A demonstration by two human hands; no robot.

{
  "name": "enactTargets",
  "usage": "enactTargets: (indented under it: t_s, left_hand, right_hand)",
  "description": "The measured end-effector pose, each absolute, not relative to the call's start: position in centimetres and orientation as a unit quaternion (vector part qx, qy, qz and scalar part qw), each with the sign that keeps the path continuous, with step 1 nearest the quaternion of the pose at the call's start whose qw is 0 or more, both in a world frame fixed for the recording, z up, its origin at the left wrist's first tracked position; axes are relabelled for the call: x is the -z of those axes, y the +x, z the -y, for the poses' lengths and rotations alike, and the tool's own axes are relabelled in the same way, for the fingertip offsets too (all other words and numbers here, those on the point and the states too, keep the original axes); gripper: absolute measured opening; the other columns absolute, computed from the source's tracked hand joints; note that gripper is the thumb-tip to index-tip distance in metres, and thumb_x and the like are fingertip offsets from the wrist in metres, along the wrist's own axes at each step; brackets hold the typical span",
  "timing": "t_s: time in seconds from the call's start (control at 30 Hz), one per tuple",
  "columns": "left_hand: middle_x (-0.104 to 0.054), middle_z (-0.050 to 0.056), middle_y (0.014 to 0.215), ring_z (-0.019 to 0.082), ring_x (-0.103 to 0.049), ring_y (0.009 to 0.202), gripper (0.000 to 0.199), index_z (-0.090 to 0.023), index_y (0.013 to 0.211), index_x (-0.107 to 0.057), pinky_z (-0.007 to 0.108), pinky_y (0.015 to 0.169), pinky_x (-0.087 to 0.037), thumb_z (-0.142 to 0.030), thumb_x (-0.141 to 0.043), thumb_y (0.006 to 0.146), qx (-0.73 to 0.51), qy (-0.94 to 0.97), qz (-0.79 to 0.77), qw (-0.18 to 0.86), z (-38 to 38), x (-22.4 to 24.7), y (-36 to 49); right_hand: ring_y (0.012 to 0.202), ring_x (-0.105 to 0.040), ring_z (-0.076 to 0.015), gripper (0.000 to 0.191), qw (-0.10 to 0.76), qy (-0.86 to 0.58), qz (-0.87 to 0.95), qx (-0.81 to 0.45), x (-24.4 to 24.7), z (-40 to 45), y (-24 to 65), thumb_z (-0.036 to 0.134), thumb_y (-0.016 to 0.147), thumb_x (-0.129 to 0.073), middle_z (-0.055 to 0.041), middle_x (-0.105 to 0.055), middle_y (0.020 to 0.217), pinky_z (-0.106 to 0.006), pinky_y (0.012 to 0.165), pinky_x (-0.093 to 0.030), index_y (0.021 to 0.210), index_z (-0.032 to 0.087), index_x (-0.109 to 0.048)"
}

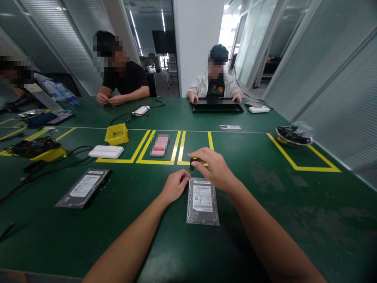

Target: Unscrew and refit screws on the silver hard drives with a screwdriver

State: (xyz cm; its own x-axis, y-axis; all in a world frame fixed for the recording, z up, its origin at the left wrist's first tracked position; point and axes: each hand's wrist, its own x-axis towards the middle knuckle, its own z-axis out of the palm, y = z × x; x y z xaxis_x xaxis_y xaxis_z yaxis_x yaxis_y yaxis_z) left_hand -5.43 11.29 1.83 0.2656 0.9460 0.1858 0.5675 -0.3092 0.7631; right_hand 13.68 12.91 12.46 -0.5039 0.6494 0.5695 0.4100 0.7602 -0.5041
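In front of me a hard drive lies flat on the green table, its white label facing up. My right hand is over the drive's far end, fingers closed around the dark handle of a small screwdriver. The screwdriver stands nearly upright, its tip down at the drive's far left corner. At that same corner my left hand has its thumb and fingertips pinched together; what they hold, if anything, is too small to make out. A second hard drive rests on the table to the left.
A white power bank, a yellow bin and a blurred pink item lie beyond. Black cables fill the left side. A metal bowl stands far right. Two people sit opposite, one holding a black tray; another is far left.
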Motion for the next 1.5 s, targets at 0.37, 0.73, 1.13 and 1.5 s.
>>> enactTargets:
  t_s: [0.37, 0.73, 1.13, 1.5]
  left_hand:
    - [-0.064, 0.000, 0.080, 0.015, -0.057, 0.074, 0.012, -0.018, 0.085, -0.062, 0.025, 0.069, -0.040, -0.018, -0.050, 0.089, -0.328, 0.741, -0.511, 0.286, -11.2, -1.9, -5.4]
    - [-0.065, 0.000, 0.081, 0.015, -0.058, 0.075, 0.012, -0.018, 0.082, -0.060, 0.025, 0.069, -0.039, -0.019, -0.050, 0.090, -0.330, 0.741, -0.513, 0.280, -11.2, -2.0, -5.2]
    - [-0.066, 0.000, 0.083, 0.016, -0.058, 0.077, 0.013, -0.019, 0.082, -0.059, 0.027, 0.070, -0.040, -0.019, -0.049, 0.091, -0.328, 0.744, -0.513, 0.274, -11.4, -2.0, -5.0]
    - [-0.066, 0.001, 0.084, 0.016, -0.059, 0.077, 0.013, -0.019, 0.083, -0.059, 0.026, 0.070, -0.041, -0.020, -0.048, 0.091, -0.322, 0.745, -0.517, 0.271, -11.4, -2.1, -5.0]
  right_hand:
    - [0.110, -0.061, -0.0187, 0.040, 0.384, -0.281, 0.866, -0.154, -12.4, -13.0, 14.1, 0.009, 0.094, -0.042, -0.0111, -0.065, 0.119, -0.037, 0.093, -0.049, 0.129, 0.019, -0.060]
    - [0.105, -0.063, -0.0211, 0.033, 0.337, -0.288, 0.889, -0.114, -14.1, -12.8, 13.6, 0.006, 0.093, -0.043, -0.0125, -0.070, 0.112, -0.039, 0.093, -0.049, 0.116, 0.012, -0.067]
    - [0.091, -0.060, -0.0175, 0.018, 0.355, -0.333, 0.867, -0.111, -14.4, -13.1, 13.4, 0.019, 0.091, -0.058, -0.0097, -0.061, 0.099, -0.032, 0.083, -0.049, 0.105, 0.014, -0.069]
    - [0.102, -0.063, -0.0209, 0.025, 0.365, -0.277, 0.879, -0.131, -14.3, -13.6, 13.8, 0.010, 0.091, -0.048, -0.0094, -0.070, 0.106, -0.039, 0.091, -0.049, 0.106, 0.016, -0.067]
